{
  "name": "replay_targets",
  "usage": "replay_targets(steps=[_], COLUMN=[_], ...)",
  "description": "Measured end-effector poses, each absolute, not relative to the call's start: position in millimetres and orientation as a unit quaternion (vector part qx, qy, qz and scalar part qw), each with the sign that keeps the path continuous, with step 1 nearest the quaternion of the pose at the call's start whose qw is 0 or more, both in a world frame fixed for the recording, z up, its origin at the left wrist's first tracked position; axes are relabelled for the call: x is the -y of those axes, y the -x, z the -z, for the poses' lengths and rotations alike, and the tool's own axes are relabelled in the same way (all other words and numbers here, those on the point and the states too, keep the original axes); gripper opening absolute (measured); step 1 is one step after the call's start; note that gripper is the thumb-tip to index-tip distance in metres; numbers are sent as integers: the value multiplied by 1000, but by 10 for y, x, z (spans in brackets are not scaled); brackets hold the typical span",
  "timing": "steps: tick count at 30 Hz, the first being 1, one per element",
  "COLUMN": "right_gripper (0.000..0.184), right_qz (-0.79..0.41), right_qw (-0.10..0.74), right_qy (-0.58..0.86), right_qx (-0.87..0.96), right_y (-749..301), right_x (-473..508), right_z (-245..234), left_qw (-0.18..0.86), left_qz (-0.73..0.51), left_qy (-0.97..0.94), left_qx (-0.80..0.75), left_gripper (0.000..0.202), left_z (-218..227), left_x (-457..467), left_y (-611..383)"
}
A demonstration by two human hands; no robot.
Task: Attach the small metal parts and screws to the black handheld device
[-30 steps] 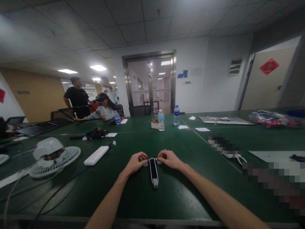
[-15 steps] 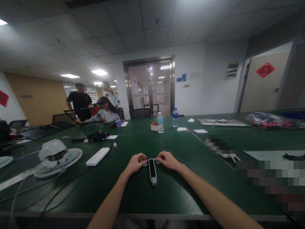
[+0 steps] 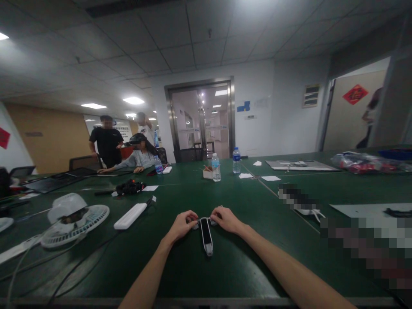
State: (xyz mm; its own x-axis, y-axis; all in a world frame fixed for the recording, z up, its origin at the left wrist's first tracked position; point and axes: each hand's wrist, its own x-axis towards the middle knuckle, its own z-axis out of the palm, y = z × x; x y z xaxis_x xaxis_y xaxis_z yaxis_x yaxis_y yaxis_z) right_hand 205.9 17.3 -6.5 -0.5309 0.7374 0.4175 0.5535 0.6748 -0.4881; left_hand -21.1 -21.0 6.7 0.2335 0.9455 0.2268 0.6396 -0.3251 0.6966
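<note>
A narrow device [image 3: 206,235] with a black top and a silver-white rim lies lengthwise on the green table [image 3: 180,274]. Its near end is pale grey, and small grey parts stick out on both sides of its far end. My left hand [image 3: 184,225] is closed, thumb and fingertips pinching at the left side part. On the other side, my right hand [image 3: 226,219] pinches at the right side part in the same way. The fingers partly cover these parts, so their exact shape is hidden.
To the left are a white fan [image 3: 75,227], a white power strip [image 3: 130,216] and loose cables. Two water bottles [image 3: 216,168] and a small box [image 3: 207,173] stand ahead. A bagged bundle [image 3: 363,164] lies at far right. Several people are beyond the table.
A person at the far left has lowered a dark frame to the table. Another person now shows at the right doorway. My hands keep their pinch on the device.
</note>
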Motion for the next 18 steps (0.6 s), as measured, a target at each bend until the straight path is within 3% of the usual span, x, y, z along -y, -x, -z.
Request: replay_targets(steps=[8, 18], right_gripper=[11, 9], right_qz=[-167, -184], right_qw=[299, 308], right_qy=[354, 367], right_qx=[870, 858], right_y=[-2074, -2070], right_x=[-191, -219], right_z=[56, 92], left_qw=[245, 241], left_qz=[-311, -305], left_qy=[-750, -755], left_qx=[-529, -528], left_gripper=[26, 26], left_z=[-108, -63], left_x=[195, 157], left_y=[198, 222])
